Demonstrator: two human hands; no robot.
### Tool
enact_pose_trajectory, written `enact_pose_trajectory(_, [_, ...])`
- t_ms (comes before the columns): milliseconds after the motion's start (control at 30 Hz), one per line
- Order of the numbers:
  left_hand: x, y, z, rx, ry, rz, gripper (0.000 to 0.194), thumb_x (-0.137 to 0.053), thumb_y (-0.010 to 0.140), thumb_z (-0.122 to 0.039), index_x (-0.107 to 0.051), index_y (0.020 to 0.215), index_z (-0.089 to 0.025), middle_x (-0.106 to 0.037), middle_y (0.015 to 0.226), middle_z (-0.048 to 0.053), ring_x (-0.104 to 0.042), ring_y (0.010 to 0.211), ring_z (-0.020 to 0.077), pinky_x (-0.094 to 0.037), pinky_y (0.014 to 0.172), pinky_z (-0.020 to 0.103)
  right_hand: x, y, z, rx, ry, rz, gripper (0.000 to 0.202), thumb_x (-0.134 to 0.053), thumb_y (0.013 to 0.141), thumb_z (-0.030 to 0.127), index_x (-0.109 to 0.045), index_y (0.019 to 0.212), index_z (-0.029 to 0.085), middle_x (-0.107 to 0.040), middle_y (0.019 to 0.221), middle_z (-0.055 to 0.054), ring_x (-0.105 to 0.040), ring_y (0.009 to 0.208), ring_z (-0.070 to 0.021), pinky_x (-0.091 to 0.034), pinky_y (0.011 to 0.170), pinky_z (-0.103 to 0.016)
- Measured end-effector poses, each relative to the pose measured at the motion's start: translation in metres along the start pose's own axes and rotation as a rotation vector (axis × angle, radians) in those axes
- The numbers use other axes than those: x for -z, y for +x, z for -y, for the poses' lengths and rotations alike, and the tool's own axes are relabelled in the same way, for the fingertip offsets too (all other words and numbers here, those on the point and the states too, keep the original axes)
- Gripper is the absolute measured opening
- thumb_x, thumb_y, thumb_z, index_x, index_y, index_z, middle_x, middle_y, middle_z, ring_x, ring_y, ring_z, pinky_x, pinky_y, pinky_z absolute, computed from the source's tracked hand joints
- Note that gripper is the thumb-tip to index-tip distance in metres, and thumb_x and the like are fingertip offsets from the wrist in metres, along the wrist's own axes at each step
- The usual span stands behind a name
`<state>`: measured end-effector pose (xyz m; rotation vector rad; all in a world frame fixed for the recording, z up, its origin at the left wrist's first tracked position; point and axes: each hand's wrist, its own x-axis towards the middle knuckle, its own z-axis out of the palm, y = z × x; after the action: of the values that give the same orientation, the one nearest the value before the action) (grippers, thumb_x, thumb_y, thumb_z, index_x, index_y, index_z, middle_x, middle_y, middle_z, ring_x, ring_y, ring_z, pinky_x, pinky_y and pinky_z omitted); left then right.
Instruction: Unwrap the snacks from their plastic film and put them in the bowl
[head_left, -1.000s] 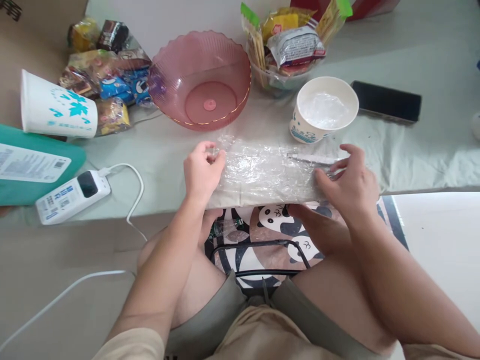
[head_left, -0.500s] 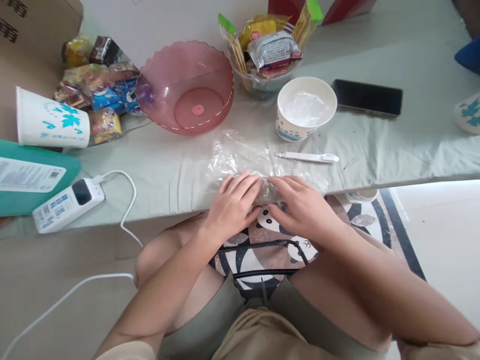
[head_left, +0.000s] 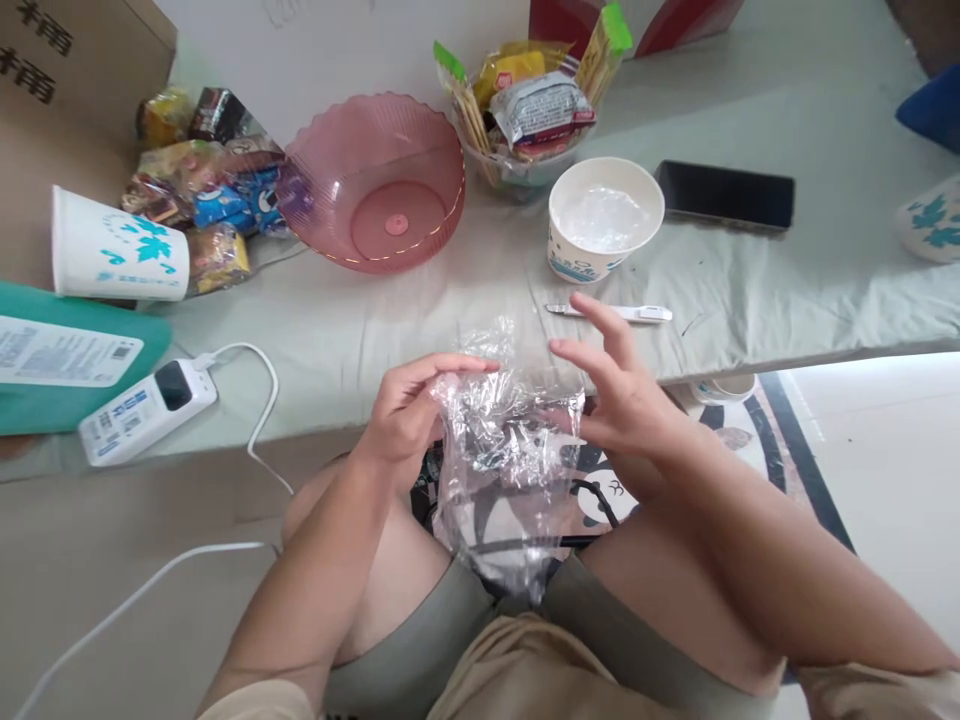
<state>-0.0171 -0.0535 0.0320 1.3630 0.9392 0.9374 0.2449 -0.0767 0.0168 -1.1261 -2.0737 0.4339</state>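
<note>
A crumpled sheet of clear plastic wrap (head_left: 504, 450) hangs in front of the table's near edge, above my lap. My left hand (head_left: 409, 415) pinches its upper left corner between thumb and fingers. My right hand (head_left: 611, 385) is at its right side with the upper fingers spread; the lower fingers touch the wrap's right edge. A thin white pen-like tool (head_left: 611, 313) lies on the table just beyond my right hand.
On the pale green tablecloth (head_left: 360, 320) stand a pink plastic bowl (head_left: 375, 180), a white paper bowl (head_left: 604, 220) with clear wrap inside, a clear bowl of snacks (head_left: 529, 110), a black phone (head_left: 724, 195), a lying paper cup (head_left: 116, 255), snack packets (head_left: 210, 170) and a power bank (head_left: 142, 410) with a white cable.
The wrap lay flat on the table under both hands; now it is lifted off the table and hangs crumpled between my hands over my lap.
</note>
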Motion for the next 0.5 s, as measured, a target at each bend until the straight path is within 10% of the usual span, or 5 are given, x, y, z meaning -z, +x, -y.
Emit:
enact_pose_trajectory(167, [0.003, 0.008, 0.001, 0.21, -0.142, -0.005, 0.036, -0.077, 0.08, -0.054, -0.081, 0.091, -0.02, -0.079, 0.077, 0.007, -0.074, 0.065, 0.0203, -0.058, 0.056, 0.03, -0.007, 0.001, 0.032, -0.14, 0.266, -0.119, 0.005, -0.067, 0.092, 0.026, -0.068, 0.089, 0.029, -0.071, 0.077, 0.003, -0.069, 0.074, -0.0163, -0.058, 0.079, -0.036])
enact_pose_trajectory(500, [0.005, 0.026, 0.012, 0.57, -0.381, 0.072, 0.046, -0.081, 0.07, -0.043, -0.072, 0.107, -0.017, -0.075, 0.073, 0.004, -0.071, 0.063, 0.0178, -0.056, 0.056, 0.026, -0.016, 0.01, 0.021, -0.721, 0.68, -0.229, 0.016, -0.062, 0.087, 0.027, -0.067, 0.102, 0.03, -0.055, 0.061, 0.006, -0.048, 0.048, -0.0116, -0.038, 0.045, -0.024])
